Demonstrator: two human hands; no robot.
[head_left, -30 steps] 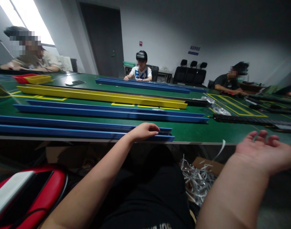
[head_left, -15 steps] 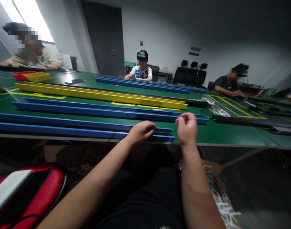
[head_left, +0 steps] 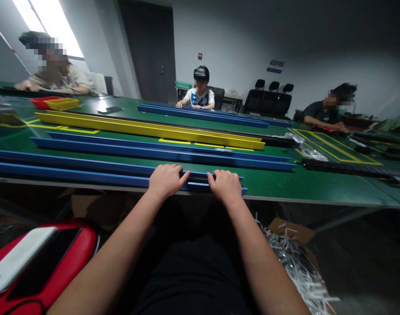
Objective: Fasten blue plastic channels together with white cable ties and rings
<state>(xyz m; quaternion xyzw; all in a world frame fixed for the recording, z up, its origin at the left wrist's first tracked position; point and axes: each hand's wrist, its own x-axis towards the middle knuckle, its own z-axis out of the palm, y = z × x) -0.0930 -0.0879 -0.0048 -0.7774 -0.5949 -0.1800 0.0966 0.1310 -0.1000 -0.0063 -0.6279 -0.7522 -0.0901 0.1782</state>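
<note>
At the near edge of the green table (head_left: 318, 186) lies a long blue channel (head_left: 88, 176) with a dark strip (head_left: 198, 178) along its inside. My left hand (head_left: 165, 180) is over this channel, fingers bent across its far wall and thumb pointing right. A short way to the right, close to the channel's end, my right hand (head_left: 226, 183) grips it likewise, its thumb pointing left. The fingertips of both hands are hidden behind the knuckles. Just beyond lies a second blue channel (head_left: 154, 153), roughly parallel and apart from my hands.
Farther back are a yellow channel (head_left: 154, 131), more blue channels (head_left: 203, 117) and a yellow tray (head_left: 64, 103). Three people sit around the table. A red seat (head_left: 85, 240) bearing a white object (head_left: 22, 258) is at lower left; a box of white strips (head_left: 305, 280) stands at lower right.
Both hands have come down from above the channel's right end onto it. My left hand moved left, and my right hand moved left and down. The view shifted slightly.
</note>
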